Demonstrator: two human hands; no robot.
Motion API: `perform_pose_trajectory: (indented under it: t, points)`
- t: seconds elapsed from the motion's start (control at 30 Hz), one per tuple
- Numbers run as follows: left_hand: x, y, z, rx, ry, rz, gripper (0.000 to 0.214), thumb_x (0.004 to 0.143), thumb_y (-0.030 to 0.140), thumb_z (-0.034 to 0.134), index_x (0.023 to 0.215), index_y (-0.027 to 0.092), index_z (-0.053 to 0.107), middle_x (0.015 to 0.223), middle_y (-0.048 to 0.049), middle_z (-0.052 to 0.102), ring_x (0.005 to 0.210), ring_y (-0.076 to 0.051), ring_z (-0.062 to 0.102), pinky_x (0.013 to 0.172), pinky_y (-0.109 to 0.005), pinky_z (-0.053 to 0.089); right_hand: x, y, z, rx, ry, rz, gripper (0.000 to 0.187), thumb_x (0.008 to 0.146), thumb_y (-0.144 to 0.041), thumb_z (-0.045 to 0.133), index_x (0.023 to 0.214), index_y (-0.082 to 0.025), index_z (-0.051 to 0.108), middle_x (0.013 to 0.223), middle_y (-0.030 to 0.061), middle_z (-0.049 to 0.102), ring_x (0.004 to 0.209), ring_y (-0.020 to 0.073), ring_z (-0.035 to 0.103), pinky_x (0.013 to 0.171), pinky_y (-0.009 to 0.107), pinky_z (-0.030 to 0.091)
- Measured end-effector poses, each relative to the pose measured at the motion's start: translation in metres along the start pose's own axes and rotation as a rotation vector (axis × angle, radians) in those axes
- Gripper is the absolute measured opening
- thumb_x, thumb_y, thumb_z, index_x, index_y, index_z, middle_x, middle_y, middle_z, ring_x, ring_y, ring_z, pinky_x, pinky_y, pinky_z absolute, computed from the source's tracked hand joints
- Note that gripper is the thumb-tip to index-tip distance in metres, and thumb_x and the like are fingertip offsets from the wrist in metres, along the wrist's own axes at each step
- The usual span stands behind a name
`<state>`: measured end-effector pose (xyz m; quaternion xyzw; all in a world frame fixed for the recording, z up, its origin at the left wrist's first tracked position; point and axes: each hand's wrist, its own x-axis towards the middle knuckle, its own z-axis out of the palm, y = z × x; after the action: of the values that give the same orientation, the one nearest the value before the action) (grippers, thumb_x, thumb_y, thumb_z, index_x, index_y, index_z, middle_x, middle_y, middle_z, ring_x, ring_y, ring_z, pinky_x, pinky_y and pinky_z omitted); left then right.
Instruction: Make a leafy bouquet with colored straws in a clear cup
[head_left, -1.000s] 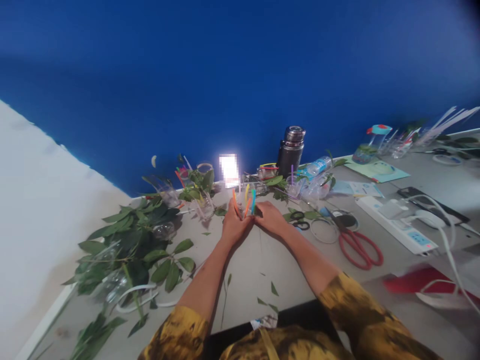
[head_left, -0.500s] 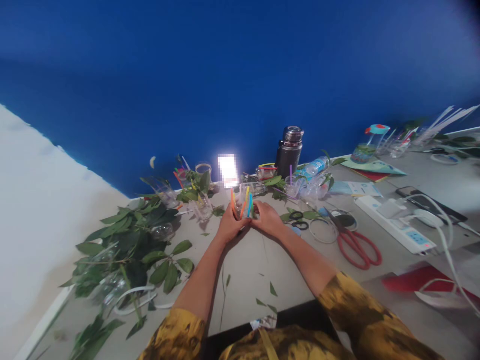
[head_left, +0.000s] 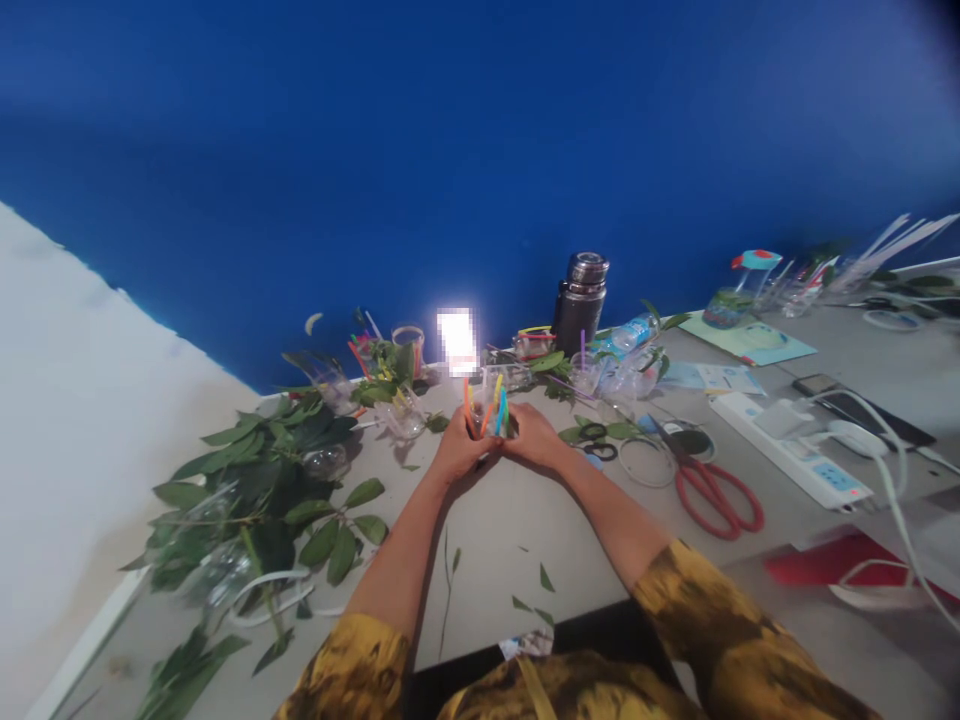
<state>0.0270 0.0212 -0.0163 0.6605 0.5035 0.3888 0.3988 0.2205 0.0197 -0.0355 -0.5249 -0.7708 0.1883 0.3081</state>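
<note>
My left hand [head_left: 456, 450] and my right hand [head_left: 534, 436] meet at the middle of the grey table [head_left: 495, 540]. Both are wrapped round a small clear cup [head_left: 487, 418] that holds several coloured straws, orange, yellow and blue, standing upright. The cup's lower part is hidden by my fingers. My forearms reach out from yellow patterned sleeves.
A heap of leafy green branches [head_left: 262, 490] lies at left with clear cups among it. Red-handled scissors [head_left: 712, 490], black scissors [head_left: 596, 440], a dark flask [head_left: 581, 300], a water bottle [head_left: 630, 335], a white power strip [head_left: 802, 450] with cables and a phone [head_left: 855, 405] sit at right.
Both hands have closed in tighter around the cup with the straws and shifted slightly away from me. The rest of the table looks the same.
</note>
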Motion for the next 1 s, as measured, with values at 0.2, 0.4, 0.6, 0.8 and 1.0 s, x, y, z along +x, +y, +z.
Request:
perform_pose_trajectory:
  t: [0.2, 0.4, 0.6, 0.8, 1.0]
  points:
    - [0.0022, -0.0018, -0.0017, 0.022, -0.014, -0.007, 0.050, 0.065, 0.026, 0.085, 0.109, 0.018, 0.064, 0.090, -0.0014, 0.071, 0.081, -0.021, 0.065, 0.079, -0.037, 0.054, 0.0004, -0.0028, 0.0000, -0.005, -0.010, 0.044, 0.057, 0.079, -0.042, 0.084, 0.131, -0.020, 0.071, 0.113, 0.0109, 0.077, 0.104, 0.0292, 0.066, 0.092, 0.037, 0.048]
    - [0.0003, -0.0007, -0.0007, -0.018, -0.016, -0.008, 0.048, 0.066, 0.024, 0.084, 0.109, 0.019, 0.064, 0.091, -0.0011, 0.071, 0.083, -0.020, 0.066, 0.081, -0.037, 0.056, -0.0024, -0.0079, -0.0018, -0.017, 0.016, 0.043, 0.056, 0.080, -0.042, 0.082, 0.132, -0.022, 0.071, 0.110, 0.0096, 0.077, 0.102, 0.0297, 0.066, 0.089, 0.036, 0.048]
    - [0.0000, -0.0030, 0.0008, 0.002, 0.064, 0.039, 0.056, 0.061, 0.022, 0.087, 0.112, 0.020, 0.063, 0.105, -0.0040, 0.070, 0.095, -0.022, 0.067, 0.090, -0.038, 0.056, -0.0029, -0.0059, -0.0031, -0.005, -0.005, 0.027, 0.063, 0.080, -0.045, 0.084, 0.137, -0.024, 0.069, 0.116, 0.0095, 0.078, 0.106, 0.0300, 0.066, 0.092, 0.036, 0.048]
    - [-0.0002, -0.0025, 0.0027, -0.011, 0.000, 0.032, 0.063, 0.067, 0.023, 0.084, 0.124, 0.019, 0.059, 0.110, -0.0048, 0.073, 0.099, -0.023, 0.069, 0.096, -0.041, 0.056, -0.0028, -0.0059, -0.0059, -0.011, -0.021, 0.001, 0.060, 0.080, -0.049, 0.084, 0.133, -0.023, 0.072, 0.116, 0.0096, 0.078, 0.104, 0.0307, 0.066, 0.091, 0.036, 0.047]
    - [0.0011, -0.0044, 0.0015, -0.028, -0.009, 0.072, 0.077, 0.065, 0.025, 0.088, 0.135, 0.022, 0.058, 0.124, -0.0074, 0.072, 0.115, -0.027, 0.068, 0.107, -0.045, 0.052, -0.0023, -0.0069, -0.0053, -0.014, -0.010, 0.005, 0.058, 0.078, -0.045, 0.084, 0.130, -0.023, 0.072, 0.115, 0.0091, 0.079, 0.103, 0.0306, 0.067, 0.091, 0.036, 0.049]
